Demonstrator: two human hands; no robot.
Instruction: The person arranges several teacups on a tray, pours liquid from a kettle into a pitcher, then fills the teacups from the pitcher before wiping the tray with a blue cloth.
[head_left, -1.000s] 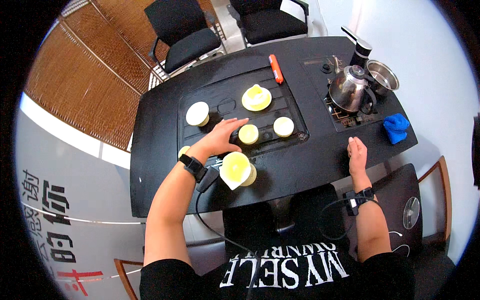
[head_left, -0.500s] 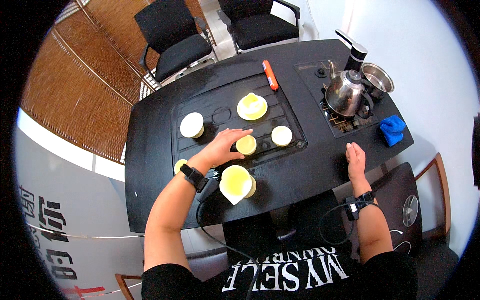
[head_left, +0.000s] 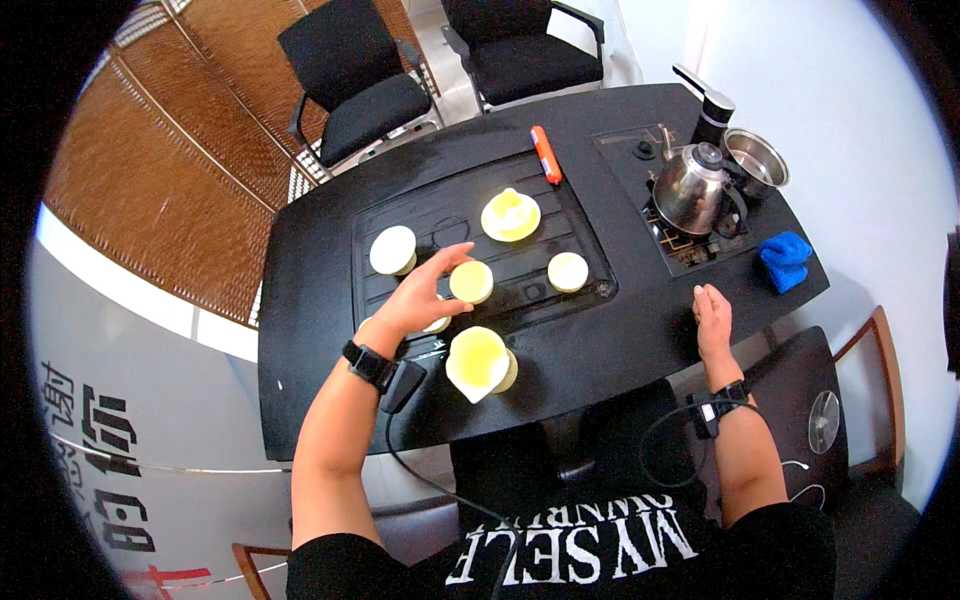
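Observation:
My left hand [head_left: 425, 295] reaches over the black tea tray, its fingers and thumb curved around a small pale teacup [head_left: 471, 283]. Another pale cup [head_left: 438, 325] shows partly beneath this hand, mostly hidden. Nearer to me stands a white pitcher [head_left: 480, 362] with yellow liquid in it. On the tray are a white cup [head_left: 393, 250] at the left, a lidded bowl [head_left: 511, 215] farther back and a small white cup [head_left: 568, 272] at the right. My right hand [head_left: 712, 318] is closed near the right front table edge, with nothing visible in it.
A steel kettle [head_left: 692, 190] stands on a stove panel at the right, with a steel pot [head_left: 756, 158] behind it. Nearby lie a blue cloth [head_left: 786, 262] and an orange tube-shaped pack [head_left: 546, 155]. A cable [head_left: 440, 478] hangs from my left wrist.
My left hand has shifted left with the small teacup between its fingers. My right hand stays in place. The whole view has shifted slightly.

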